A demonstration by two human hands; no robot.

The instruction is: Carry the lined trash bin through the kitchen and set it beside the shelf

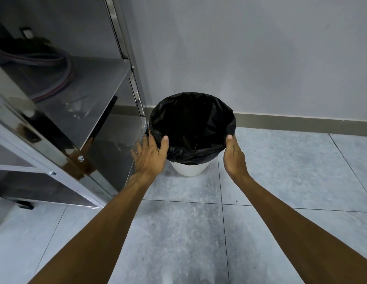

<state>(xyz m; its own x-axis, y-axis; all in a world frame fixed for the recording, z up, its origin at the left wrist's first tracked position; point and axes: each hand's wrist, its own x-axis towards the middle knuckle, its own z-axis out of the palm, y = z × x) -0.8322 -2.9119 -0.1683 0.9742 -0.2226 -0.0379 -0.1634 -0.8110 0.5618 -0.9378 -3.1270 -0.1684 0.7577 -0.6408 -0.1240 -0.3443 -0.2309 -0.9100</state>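
A white trash bin (188, 170) lined with a black bag (191, 124) stands on the floor against the wall, right beside the metal shelf's (84, 87) corner post. My left hand (150, 155) is on the bin's near left rim, thumb over the bag's edge and fingers spread along the outside. On the near right rim sits my right hand (233, 154), with its thumb on the edge. Its fingers are hidden under the rim. The bin's inside is dark and I cannot see into it.
The stainless steel shelf fills the left side, with a coiled hose (45, 64) on one level. A grey wall with a baseboard (291, 120) runs behind the bin. Grey tiled floor (281, 181) extends to the right and toward me.
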